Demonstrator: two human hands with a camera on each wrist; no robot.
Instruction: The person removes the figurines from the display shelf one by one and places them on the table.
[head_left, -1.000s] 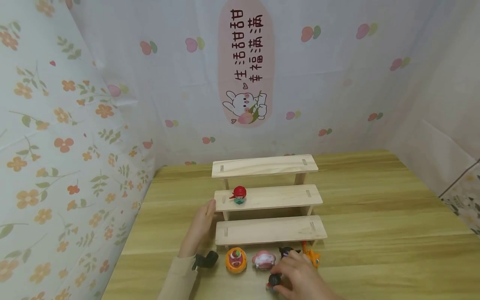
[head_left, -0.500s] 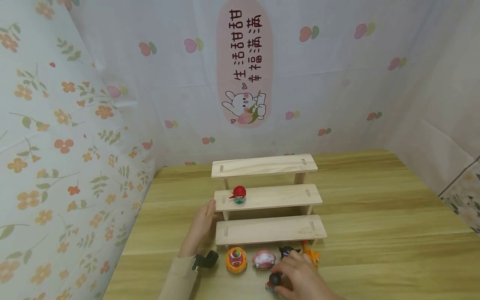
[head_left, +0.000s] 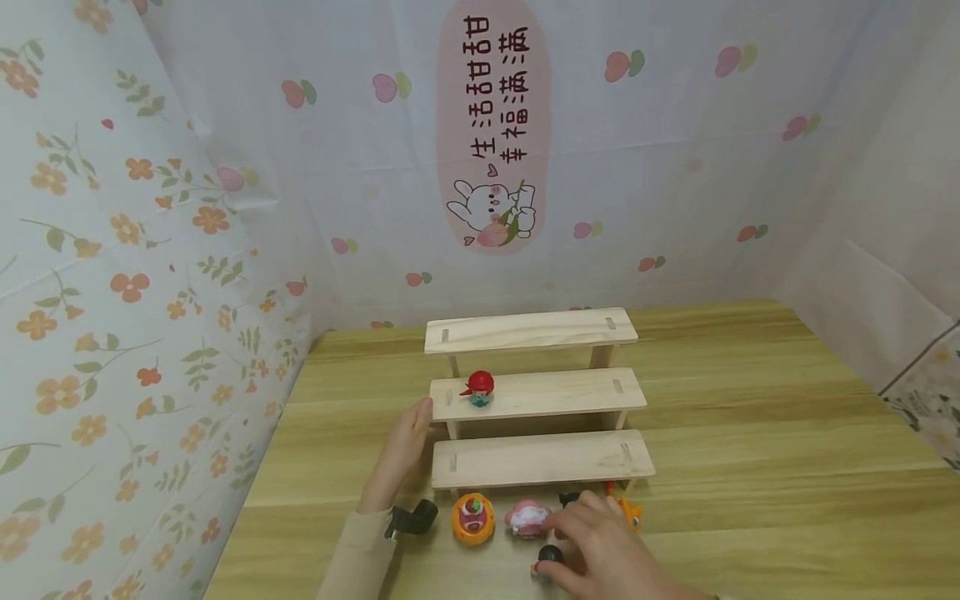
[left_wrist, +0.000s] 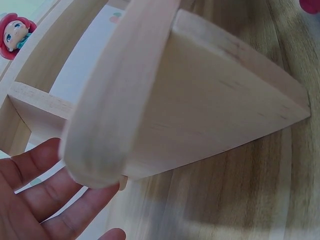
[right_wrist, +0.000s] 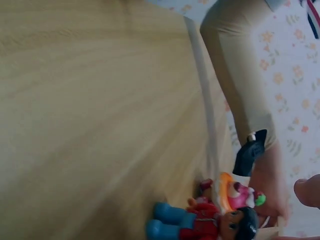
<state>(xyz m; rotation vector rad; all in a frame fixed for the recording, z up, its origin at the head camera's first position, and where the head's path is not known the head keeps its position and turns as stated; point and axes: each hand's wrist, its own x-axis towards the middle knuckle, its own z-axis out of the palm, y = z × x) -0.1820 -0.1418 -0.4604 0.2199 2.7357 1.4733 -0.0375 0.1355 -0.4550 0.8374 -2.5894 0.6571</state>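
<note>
A small figurine (right_wrist: pixel 205 222) with black hair, a red jacket and blue legs is on the table below my right hand (head_left: pixel 603 546). The thumb and index finger are spread around its head, apart from it in the right wrist view. My left hand (head_left: pixel 405 437) touches the left end of the wooden three-step display rack (head_left: pixel 543 458) with extended fingers (left_wrist: pixel 42 192). On the middle step, at its left, stands a red-haired figurine (head_left: pixel 479 388) with a green lower part. A pink-and-white toy (head_left: pixel 527 518) lies just left of my right index finger.
An orange round toy (head_left: pixel 472 519) with a strawberry on top sits before the rack's lowest step. Right of it are a black toy (head_left: pixel 570 497) and an orange toy (head_left: pixel 632 512), both partly hidden by my right hand. A black wrist mount (head_left: pixel 412 518) is on my left wrist.
My right index finger has moved up and away from the black-haired figurine's head, widening the gap to the thumb. The left hand stays against the rack.
</note>
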